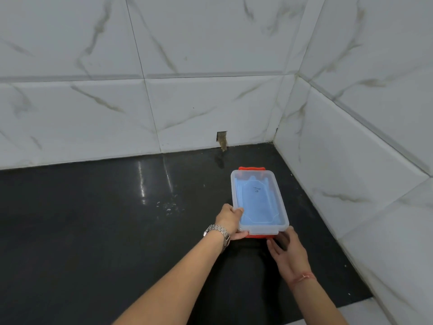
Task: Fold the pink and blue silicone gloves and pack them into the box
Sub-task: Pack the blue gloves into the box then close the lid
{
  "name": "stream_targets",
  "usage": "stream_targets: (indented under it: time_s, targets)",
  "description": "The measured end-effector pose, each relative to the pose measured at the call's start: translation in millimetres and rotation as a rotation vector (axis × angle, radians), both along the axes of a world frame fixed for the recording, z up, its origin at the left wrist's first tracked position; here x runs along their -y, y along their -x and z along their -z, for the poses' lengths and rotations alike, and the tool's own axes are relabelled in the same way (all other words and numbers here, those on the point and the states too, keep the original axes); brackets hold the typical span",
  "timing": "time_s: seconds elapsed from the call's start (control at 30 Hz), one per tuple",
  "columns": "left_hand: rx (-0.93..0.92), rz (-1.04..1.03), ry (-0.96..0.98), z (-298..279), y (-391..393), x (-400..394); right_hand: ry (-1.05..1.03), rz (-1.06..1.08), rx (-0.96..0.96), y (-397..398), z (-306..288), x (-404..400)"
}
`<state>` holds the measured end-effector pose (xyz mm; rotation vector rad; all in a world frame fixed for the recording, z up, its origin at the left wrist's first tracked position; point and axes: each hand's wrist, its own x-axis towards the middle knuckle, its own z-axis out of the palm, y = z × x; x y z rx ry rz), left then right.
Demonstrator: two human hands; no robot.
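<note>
A clear plastic box (259, 202) with a translucent lid and red clasps at its far and near ends sits on the black counter, right of centre. Something blue shows through the lid; no pink is visible. My left hand (230, 219), with a metal watch on the wrist, grips the box's near left corner. My right hand (287, 250), with a red thread on the wrist, hovers at the near right corner by the red clasp, fingers spread and holding nothing.
The black glossy counter (105, 219) runs to white marble-patterned wall tiles (187, 102) at the back and right. A small hole (222, 138) breaks the back wall above the counter. The counter's near edge (351, 303) lies at the lower right.
</note>
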<state>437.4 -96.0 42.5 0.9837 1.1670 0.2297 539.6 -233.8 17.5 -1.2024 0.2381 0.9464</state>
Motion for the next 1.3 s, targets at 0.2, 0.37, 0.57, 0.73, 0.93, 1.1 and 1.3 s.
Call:
stream_targets:
  time_s: [0.2, 0.37, 0.57, 0.73, 0.93, 1.1, 1.3]
  targets:
    - [0.153, 0.023, 0.136, -5, -15, 8, -0.003, 0.028, -0.018, -3, 1, 11]
    - [-0.284, 0.184, -0.952, 0, -22, 16, -0.129, 0.064, -0.049, -9, -4, 15]
    - [-0.287, 0.800, -1.539, 0, -18, 43, -0.154, 0.004, -0.025, -15, 4, 22]
    - [-0.426, 0.916, -1.770, -8, -20, 51, -0.121, -0.002, -0.003, -15, 5, 22]
    - [-0.420, 0.936, -1.866, -4, -30, 60, -0.127, 0.032, 0.019, -18, 2, 18]
    - [-0.506, 1.111, -1.830, -7, -41, 67, -0.097, 0.040, 0.039, -24, -2, 18]
    - [-0.555, 1.067, -1.766, -16, -48, 67, -0.131, 0.083, 0.020, -24, -7, 16]
